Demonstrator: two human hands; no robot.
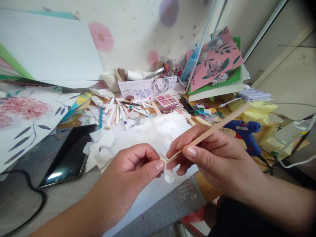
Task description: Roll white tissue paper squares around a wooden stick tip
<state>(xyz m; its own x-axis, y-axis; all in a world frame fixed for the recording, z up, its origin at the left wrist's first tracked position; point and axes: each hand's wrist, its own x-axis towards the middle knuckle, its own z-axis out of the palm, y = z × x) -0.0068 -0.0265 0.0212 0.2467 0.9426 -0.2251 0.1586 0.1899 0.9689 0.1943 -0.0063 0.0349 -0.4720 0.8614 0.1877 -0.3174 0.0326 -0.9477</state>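
Left hand (134,172) pinches white paper (169,176), right hand (218,161) grips wooden stick (217,126); beyond, a palette (167,99) holds pink pans (172,102)

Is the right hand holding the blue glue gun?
No, the right hand holds a pale flat stick, while the blue glue gun lies beyond that hand.

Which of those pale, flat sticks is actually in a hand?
The long stick slanting up from the right hand; a similar stick lies unheld beside the pink palette.

Tilted stick (217,126) against white paper (169,177)
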